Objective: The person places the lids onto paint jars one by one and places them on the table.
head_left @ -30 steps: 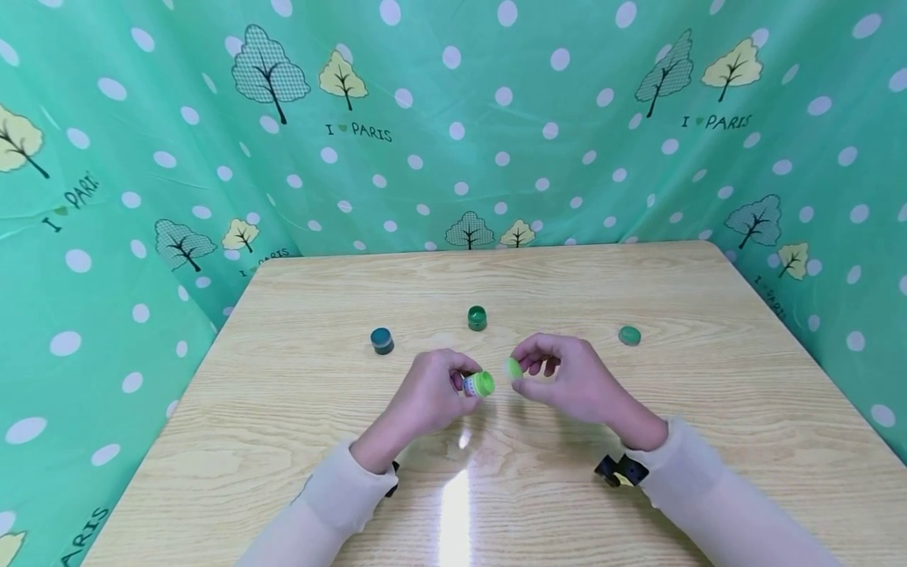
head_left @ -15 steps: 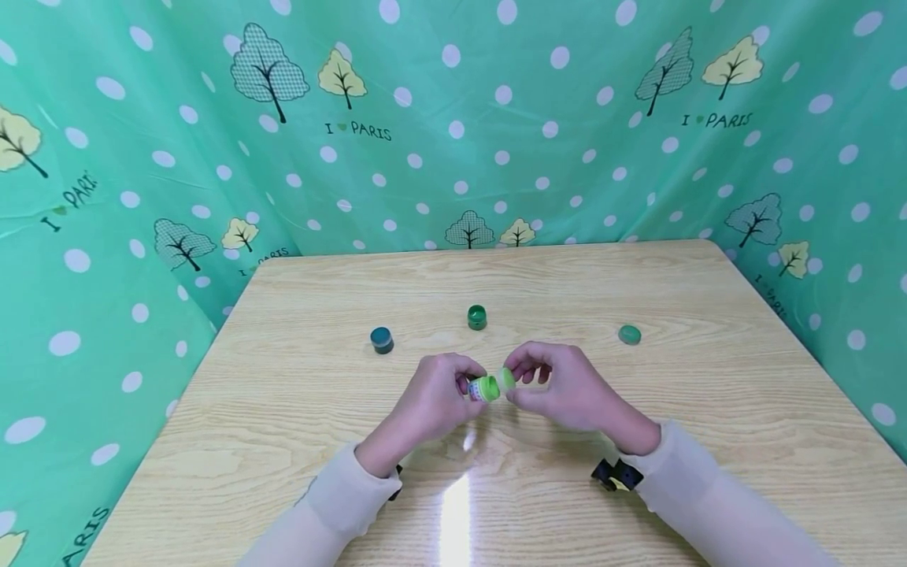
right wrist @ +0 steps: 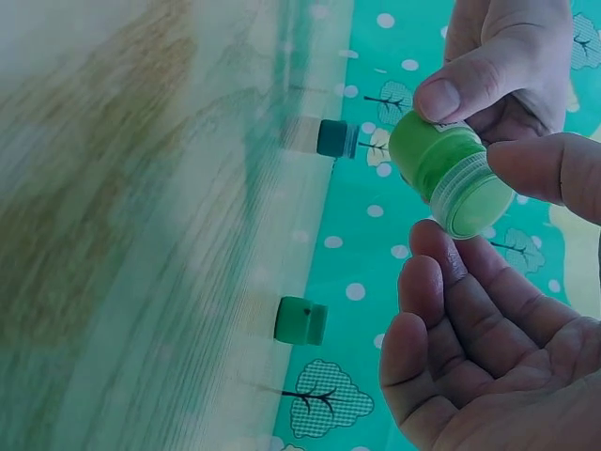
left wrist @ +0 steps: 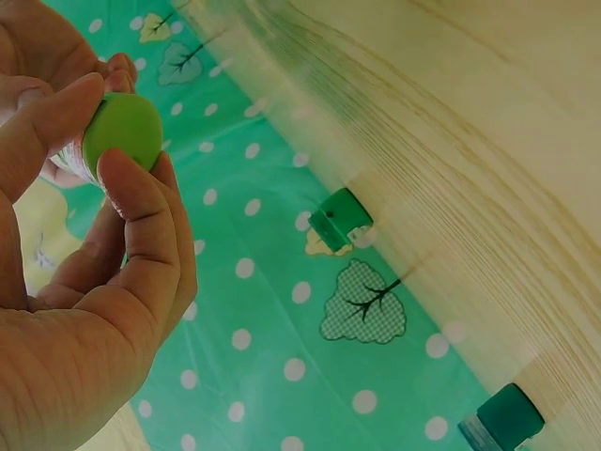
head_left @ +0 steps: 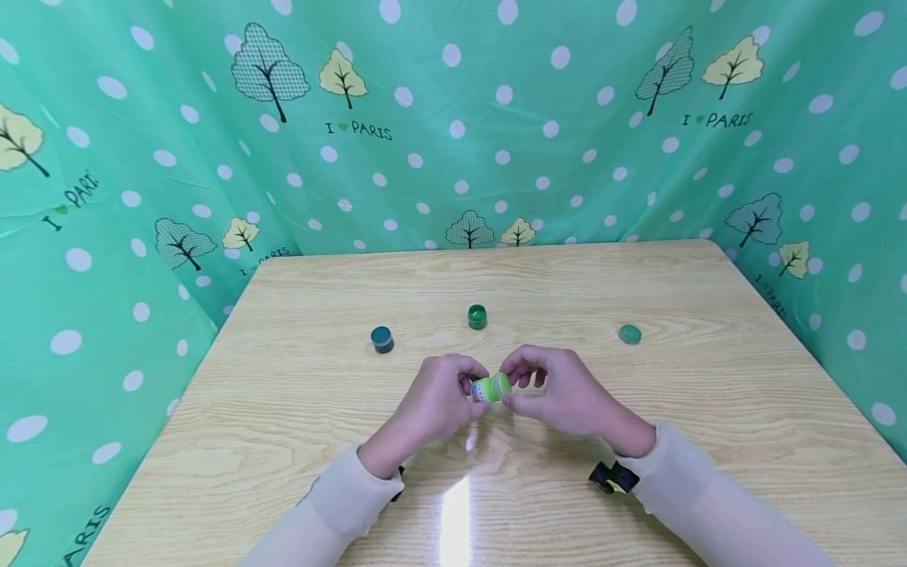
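While tight in left hand [head_left: 439,396], green jar [right wrist: 434,155] crosswise, lid [right wrist: 479,206] rightward, firm in right hand [head_left: 558,389].

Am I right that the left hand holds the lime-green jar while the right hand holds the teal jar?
Not quite: the left hand does hold the lime-green jar, but the right wrist view shows the right hand pinching its lid.

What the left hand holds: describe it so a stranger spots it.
Above the wooden table, the left hand and right hand meet at a small tilted jar. Its bright lime green sets it apart from the dark green jar and teal jar standing beyond it.
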A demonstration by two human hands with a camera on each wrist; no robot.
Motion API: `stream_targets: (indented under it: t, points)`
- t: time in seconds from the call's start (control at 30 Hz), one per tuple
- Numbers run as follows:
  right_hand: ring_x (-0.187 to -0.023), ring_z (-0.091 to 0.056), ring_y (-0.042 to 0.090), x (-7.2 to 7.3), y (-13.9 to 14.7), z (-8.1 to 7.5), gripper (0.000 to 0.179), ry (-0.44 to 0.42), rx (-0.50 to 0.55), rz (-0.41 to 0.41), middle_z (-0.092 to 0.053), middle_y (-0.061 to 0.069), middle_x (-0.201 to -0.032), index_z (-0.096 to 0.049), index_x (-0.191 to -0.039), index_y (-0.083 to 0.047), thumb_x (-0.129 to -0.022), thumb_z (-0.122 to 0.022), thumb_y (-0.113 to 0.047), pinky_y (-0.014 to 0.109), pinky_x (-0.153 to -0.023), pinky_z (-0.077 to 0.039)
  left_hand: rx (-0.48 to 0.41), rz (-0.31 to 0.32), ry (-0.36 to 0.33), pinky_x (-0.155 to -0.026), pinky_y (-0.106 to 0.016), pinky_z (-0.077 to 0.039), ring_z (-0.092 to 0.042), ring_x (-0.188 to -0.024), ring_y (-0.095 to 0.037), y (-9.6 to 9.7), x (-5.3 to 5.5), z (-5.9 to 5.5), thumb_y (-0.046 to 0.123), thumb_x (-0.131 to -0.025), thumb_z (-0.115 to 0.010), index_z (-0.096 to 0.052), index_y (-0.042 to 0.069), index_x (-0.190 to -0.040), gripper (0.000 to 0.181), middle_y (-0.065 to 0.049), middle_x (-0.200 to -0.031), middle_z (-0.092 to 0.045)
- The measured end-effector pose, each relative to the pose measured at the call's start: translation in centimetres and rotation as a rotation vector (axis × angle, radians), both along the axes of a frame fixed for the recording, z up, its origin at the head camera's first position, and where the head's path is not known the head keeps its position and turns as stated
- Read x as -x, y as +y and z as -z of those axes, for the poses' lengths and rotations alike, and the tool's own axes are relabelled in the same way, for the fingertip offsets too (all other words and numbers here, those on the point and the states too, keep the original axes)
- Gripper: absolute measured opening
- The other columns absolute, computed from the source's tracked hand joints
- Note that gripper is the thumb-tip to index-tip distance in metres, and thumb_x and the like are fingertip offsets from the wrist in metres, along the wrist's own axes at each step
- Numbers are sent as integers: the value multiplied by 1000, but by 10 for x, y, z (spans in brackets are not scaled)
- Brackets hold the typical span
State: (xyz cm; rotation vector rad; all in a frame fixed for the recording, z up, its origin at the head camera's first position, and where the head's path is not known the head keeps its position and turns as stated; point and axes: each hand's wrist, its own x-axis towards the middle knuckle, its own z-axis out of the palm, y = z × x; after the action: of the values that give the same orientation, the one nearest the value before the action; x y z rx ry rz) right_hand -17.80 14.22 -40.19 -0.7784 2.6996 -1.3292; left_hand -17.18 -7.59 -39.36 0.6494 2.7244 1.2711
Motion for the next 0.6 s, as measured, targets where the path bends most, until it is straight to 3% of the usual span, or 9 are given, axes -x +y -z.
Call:
stream_targets:
  t: [0.6]
  points:
    - [-82,-61,10,-1,-3,2,24,-6,9,-14,-69,-11,-91,-72,-102,-17,-82,-83,-12,30,-70,-51,5,0,-5,-61,-21,-54,-59,-71,-10,1,-1,0,1,-75,-89,-76,3,-100,29,0,-83,-69]
